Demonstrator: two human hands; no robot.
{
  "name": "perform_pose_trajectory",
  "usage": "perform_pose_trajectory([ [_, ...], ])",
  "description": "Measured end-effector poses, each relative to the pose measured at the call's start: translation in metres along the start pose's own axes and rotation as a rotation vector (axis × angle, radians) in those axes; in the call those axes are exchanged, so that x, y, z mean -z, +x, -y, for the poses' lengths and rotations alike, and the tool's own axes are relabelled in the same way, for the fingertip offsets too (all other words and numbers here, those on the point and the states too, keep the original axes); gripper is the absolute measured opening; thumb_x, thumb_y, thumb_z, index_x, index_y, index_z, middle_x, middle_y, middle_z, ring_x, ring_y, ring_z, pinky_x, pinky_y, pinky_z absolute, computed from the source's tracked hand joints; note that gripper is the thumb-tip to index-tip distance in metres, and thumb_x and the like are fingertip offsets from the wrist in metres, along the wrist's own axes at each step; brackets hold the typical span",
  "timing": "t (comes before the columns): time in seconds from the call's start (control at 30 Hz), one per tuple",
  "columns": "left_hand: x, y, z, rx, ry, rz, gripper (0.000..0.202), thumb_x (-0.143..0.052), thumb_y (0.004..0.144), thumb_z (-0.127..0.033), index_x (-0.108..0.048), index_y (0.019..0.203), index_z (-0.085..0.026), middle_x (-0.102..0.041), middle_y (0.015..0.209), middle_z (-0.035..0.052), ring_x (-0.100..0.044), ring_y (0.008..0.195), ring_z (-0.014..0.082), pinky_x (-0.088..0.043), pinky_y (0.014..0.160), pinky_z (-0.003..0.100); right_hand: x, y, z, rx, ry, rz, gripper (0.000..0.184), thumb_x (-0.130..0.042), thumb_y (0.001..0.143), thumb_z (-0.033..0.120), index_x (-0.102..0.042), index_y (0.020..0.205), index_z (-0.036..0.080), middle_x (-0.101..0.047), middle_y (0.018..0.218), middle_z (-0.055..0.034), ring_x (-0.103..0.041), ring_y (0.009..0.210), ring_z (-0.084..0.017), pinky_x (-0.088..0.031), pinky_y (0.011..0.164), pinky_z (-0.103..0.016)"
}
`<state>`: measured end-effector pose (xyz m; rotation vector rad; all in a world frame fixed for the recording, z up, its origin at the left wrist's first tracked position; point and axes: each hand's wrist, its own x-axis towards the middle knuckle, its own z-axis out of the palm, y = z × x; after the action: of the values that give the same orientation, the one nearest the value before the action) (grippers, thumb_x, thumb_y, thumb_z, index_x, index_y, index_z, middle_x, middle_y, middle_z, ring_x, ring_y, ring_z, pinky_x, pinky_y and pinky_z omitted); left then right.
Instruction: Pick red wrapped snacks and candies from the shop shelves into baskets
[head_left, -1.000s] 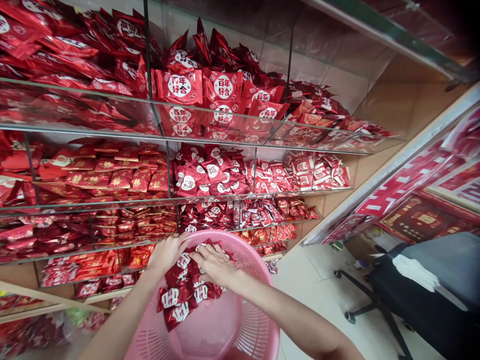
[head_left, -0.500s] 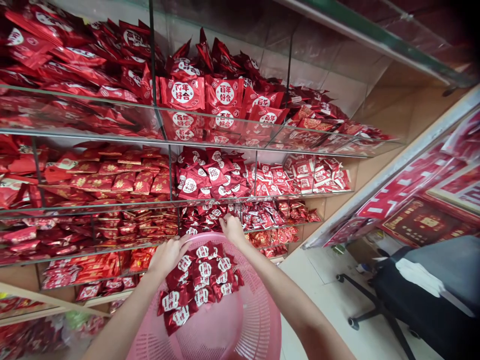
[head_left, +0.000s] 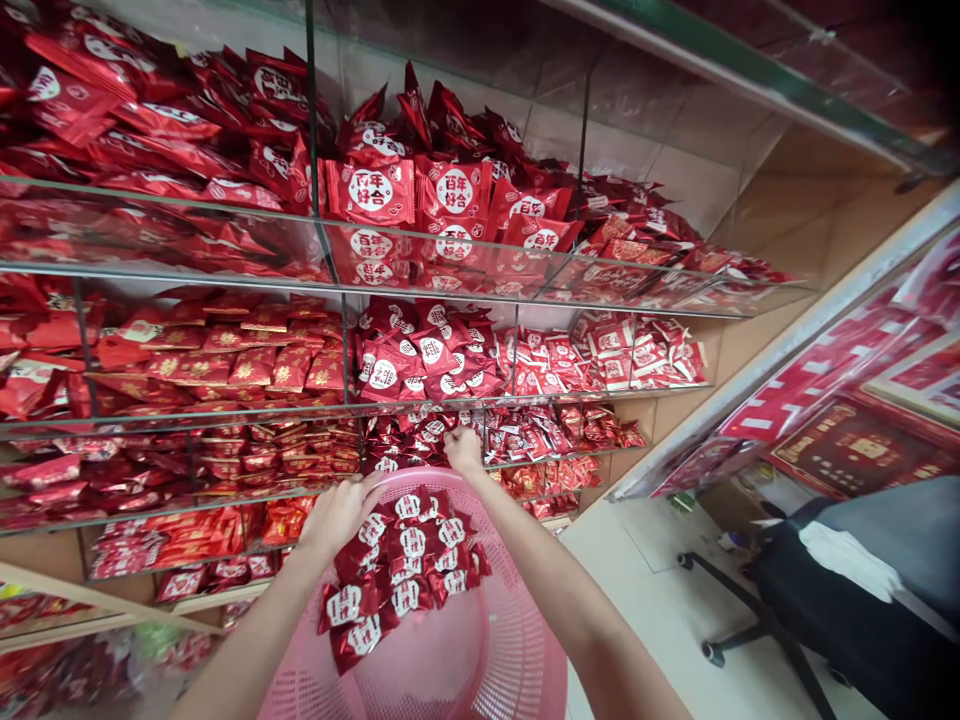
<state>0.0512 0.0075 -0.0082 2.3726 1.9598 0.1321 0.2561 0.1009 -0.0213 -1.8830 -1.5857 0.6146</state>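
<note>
My left hand [head_left: 341, 510] is closed over the far rim of a pink plastic basket [head_left: 517, 560]. Inside it lie several dark red foil packets [head_left: 405, 570] with white labels, gathered toward the far left. Beyond the rim, my right hand [head_left: 463, 448] reaches to a low shelf compartment of dark red packets [head_left: 409, 430] with white round labels. Its fingers are curled at the packets' right edge; what they hold, if anything, is hidden. My right forearm passes over the basket's right side.
Glass-fronted shelves [head_left: 420, 405] with dividers hold red packets in several rows. A wooden side panel [head_left: 795, 225] closes them on the right. An office chair [head_left: 847, 590] with a white cloth stands on the tiled floor at right. A wooden brace [head_left: 97, 600] slants at lower left.
My right hand has shifted slightly right at the compartment, its fingers more tucked in. The view has moved slightly. My left hand still holds the basket rim.
</note>
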Motion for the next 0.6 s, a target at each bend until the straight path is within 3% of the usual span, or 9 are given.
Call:
perform_pose_trajectory([
  [0.17, 0.002, 0.0, -0.001, 0.017, -0.018, 0.029, 0.047, -0.023, 0.087, -0.048, -0.042, 0.126, -0.031, -0.061, 0.107, 0.0078, -0.062, 0.084, 0.0202, -0.046, 0.074, 0.03, 0.014, -0.012, -0.001, 0.123, 0.095, 0.008, 0.02, -0.04, 0.08, 0.021, -0.058, 0.074, 0.016, -0.061, 0.065, -0.0015, -0.054, 0.058, -0.01, -0.037, 0.054, -0.019],
  [0.4, 0.003, 0.0, -0.002, 0.033, -0.031, 0.046, 0.046, -0.024, 0.087, -0.047, -0.044, 0.125, -0.031, -0.06, 0.111, 0.0074, -0.061, 0.09, 0.0206, -0.045, 0.078, 0.03, 0.054, -0.047, -0.005, 0.463, 0.157, 0.034, 0.025, -0.032, 0.086, 0.032, -0.051, 0.079, 0.017, -0.046, 0.058, 0.0036, -0.038, 0.05, -0.009, -0.029, 0.051, -0.021],
  [0.6, 0.006, -0.001, -0.004, 0.025, -0.033, 0.054, 0.047, -0.022, 0.087, -0.047, -0.043, 0.125, -0.029, -0.061, 0.108, 0.0084, -0.061, 0.089, 0.0216, -0.045, 0.077, 0.03, 0.079, -0.079, -0.018, 0.501, 0.262, 0.181, 0.022, -0.036, 0.085, 0.032, -0.047, 0.073, 0.017, -0.046, 0.064, 0.0029, -0.04, 0.057, -0.009, -0.033, 0.055, -0.021],
])
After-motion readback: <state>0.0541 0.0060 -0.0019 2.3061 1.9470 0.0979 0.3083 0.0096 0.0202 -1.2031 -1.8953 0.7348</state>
